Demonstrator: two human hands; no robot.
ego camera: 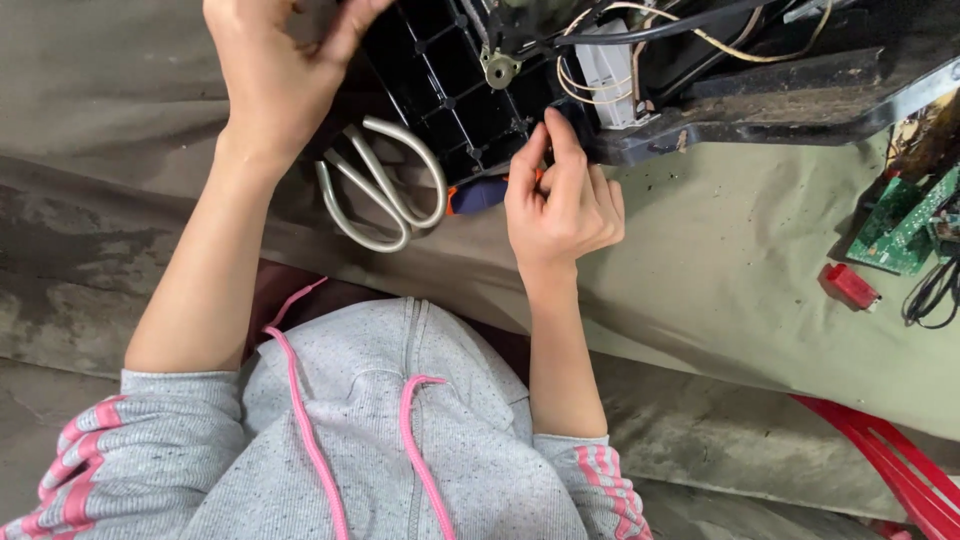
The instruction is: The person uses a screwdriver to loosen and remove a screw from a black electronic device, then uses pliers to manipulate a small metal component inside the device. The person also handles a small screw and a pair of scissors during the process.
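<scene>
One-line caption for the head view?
Both hands, left and right, work on an opened black device; scissors lie beside it.

Desk (720,260) covered with a drab olive cloth, stained and creased. Pair of scissors (385,190) with pale grey loop handles lies on the cloth, blades hidden. Just beside the handles, a tool handle (478,195) in dark blue and orange, partly covered. Far right edge: green circuit board (897,228), near it a small red block (851,285) and a coil of black cable (935,290). Lower right corner: red plastic bars (890,450). Bottom of view: grey hoodie (380,450) with pink drawcords and pink-striped cuffs.
</scene>
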